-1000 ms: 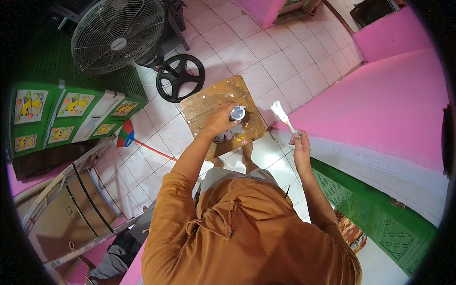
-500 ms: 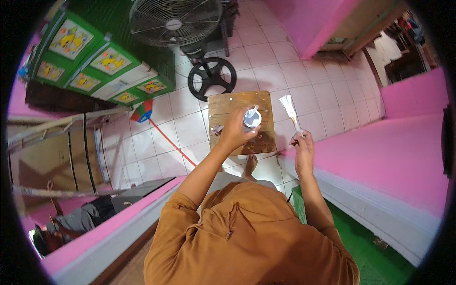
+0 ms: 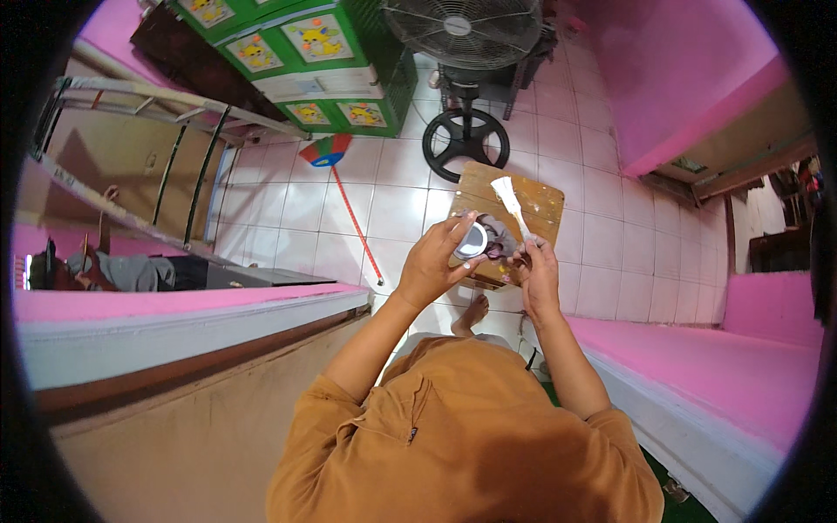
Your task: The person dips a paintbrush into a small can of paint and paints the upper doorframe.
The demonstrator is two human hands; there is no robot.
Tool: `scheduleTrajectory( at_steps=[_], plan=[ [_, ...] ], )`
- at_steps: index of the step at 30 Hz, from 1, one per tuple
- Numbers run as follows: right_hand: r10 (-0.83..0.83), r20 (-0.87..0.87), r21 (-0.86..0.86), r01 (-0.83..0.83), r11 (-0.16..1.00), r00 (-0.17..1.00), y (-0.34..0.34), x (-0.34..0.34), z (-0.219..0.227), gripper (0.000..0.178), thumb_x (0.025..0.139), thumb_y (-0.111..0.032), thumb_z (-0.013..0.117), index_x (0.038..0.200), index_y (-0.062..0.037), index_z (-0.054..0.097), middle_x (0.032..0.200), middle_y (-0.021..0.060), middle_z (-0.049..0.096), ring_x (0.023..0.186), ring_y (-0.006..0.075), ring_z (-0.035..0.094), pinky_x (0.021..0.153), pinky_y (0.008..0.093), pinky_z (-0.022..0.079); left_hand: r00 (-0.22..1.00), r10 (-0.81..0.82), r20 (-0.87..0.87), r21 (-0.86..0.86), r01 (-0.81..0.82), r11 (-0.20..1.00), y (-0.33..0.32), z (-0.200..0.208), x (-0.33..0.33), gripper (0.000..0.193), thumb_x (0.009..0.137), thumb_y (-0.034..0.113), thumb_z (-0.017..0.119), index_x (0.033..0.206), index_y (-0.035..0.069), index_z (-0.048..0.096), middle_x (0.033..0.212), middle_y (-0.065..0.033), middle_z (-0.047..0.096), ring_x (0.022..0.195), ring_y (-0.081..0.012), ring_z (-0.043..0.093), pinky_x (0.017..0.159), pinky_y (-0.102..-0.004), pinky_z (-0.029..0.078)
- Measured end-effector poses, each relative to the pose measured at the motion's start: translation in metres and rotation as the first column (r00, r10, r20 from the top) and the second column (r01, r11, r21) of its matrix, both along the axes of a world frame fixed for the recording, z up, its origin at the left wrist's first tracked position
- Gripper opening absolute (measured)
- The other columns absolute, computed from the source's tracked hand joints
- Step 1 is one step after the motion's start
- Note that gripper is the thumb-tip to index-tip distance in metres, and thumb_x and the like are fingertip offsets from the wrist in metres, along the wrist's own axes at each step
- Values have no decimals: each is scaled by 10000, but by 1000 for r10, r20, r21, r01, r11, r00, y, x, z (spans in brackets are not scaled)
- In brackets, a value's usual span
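The left hand (image 3: pixel 433 266) grips a small round tin (image 3: pixel 473 240), the right hand (image 3: pixel 538 272) pinches a white brush (image 3: pixel 510 202) (bristles up), apparently unloaded, the wooden board (image 3: pixel 545 202) seemingly uncoated.

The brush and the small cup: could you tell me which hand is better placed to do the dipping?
Right, probably. The right hand grips the brush by its handle, bristles up, beside the cup that the left hand holds steady.
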State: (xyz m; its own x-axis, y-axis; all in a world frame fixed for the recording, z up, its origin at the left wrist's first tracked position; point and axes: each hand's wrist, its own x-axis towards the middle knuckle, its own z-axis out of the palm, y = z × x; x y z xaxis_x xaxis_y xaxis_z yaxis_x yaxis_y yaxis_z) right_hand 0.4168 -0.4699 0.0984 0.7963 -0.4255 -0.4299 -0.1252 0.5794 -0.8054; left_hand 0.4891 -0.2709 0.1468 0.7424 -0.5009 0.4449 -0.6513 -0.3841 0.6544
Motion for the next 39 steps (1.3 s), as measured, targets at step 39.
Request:
scheduleTrajectory(
  at_steps=[39],
  plan=[
    [672, 187, -306, -607, 733, 717, 209, -38, 33, 166, 947, -169, 591, 983, -9, 573, 765, 76, 608, 708, 173, 612, 663, 330, 542, 676, 707, 210, -33, -717, 696, 245, -69, -208, 1028, 816, 409, 812, 1584, 112, 196, 1228, -219, 661, 1037, -311, 707, 902, -417, 554]
  ],
)
